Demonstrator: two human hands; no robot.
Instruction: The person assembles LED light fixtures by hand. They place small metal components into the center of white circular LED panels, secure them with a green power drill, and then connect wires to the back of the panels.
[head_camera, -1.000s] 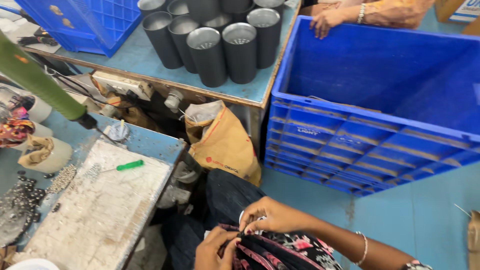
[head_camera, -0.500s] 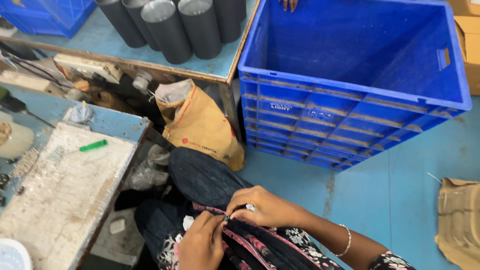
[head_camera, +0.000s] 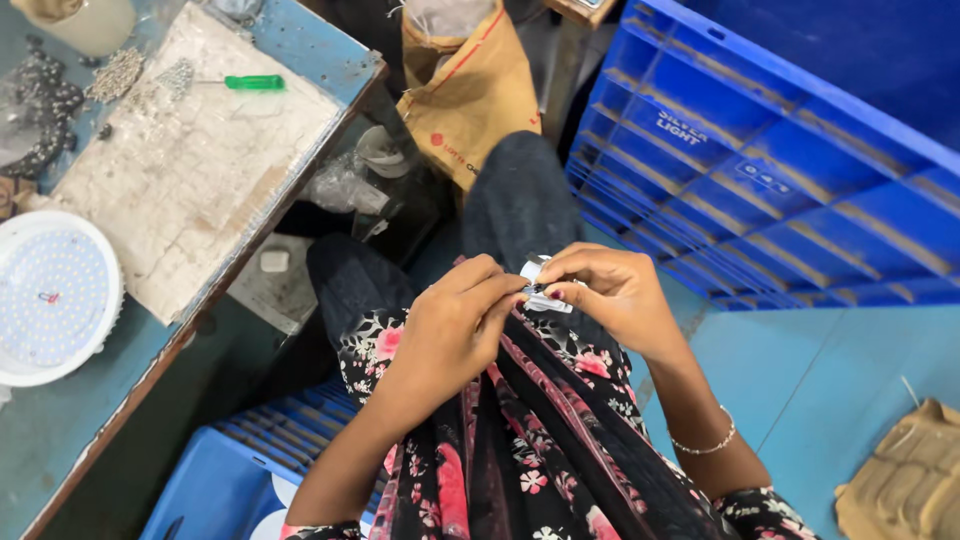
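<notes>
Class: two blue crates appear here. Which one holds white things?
The low blue crate at bottom left, beside the person's knee; the big ribbed crate at upper right shows none.

A lamp-assembly workshop; scarred workbench (head_camera: 180, 190), round LED panel (head_camera: 50, 295), blue plastic crate (head_camera: 790, 170).

The crate (head_camera: 800, 170) was blue, the screwdriver handle (head_camera: 254, 83) green, the sack (head_camera: 470, 100) tan with red print, the round lamp (head_camera: 50, 300) white, and the dress (head_camera: 520, 450) black with pink flowers.

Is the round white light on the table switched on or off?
Off. The round white light lies face up on the blue table; its dots look dull, with no glow.
</notes>
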